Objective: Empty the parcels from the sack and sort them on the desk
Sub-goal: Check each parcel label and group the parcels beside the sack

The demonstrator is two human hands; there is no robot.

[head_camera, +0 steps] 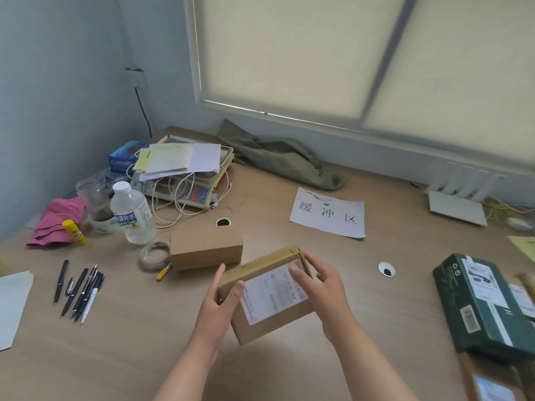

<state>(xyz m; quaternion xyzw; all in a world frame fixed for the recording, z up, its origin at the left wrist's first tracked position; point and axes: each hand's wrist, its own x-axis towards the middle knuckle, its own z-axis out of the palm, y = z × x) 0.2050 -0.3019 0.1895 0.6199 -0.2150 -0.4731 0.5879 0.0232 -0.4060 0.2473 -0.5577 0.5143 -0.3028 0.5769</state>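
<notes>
Head view, left hand (221,302) and right hand (325,287) gripping parcel (270,309) at opposite edges, brown box (206,247) just behind

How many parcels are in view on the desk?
5: a labelled brown box held at centre, a plain brown box behind it, a green box at right, a half-hidden parcel beside it, a cut-off parcel at bottom right. Others may be hidden.

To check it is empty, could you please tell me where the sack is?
Head view: the olive sack lies at the back edge of the desk below the window, right of the scale, behind the paper sign.
</notes>
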